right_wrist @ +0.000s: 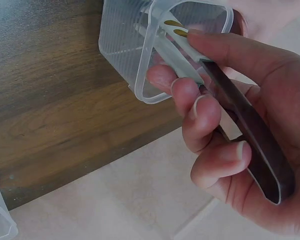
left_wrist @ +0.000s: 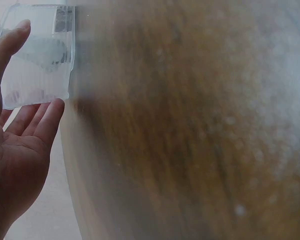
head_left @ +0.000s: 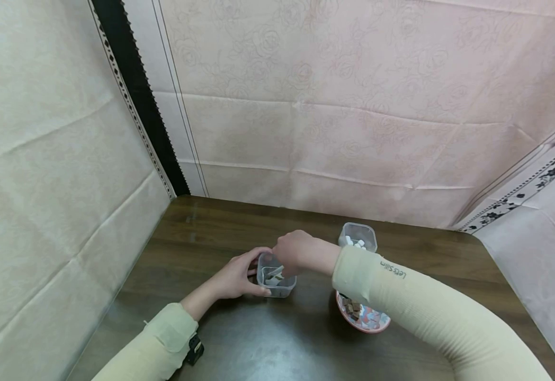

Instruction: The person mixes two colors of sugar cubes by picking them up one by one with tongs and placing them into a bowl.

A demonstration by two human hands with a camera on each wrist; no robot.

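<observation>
Near the middle of the table stands a clear plastic container [head_left: 279,291]. My left hand [head_left: 234,277] holds it from the left, thumb on the near side and fingers behind. In the left wrist view its ribbed wall [left_wrist: 35,75] lies between thumb and fingers. Above the opening, my right hand [head_left: 301,251] holds small tongs [right_wrist: 240,110] with a dark handle and pale green arms. The index finger and thumb lie along the tongs. Both tips reach down inside the container. Whether they pinch anything there cannot be told.
A second clear container [head_left: 357,231] with several white pieces [head_left: 355,242] stands behind my right forearm. Partly under that forearm is a patterned bowl [head_left: 376,320] holding brown pieces [head_left: 351,308]. Cloth-covered walls [head_left: 306,143] border the wooden table [head_left: 220,222].
</observation>
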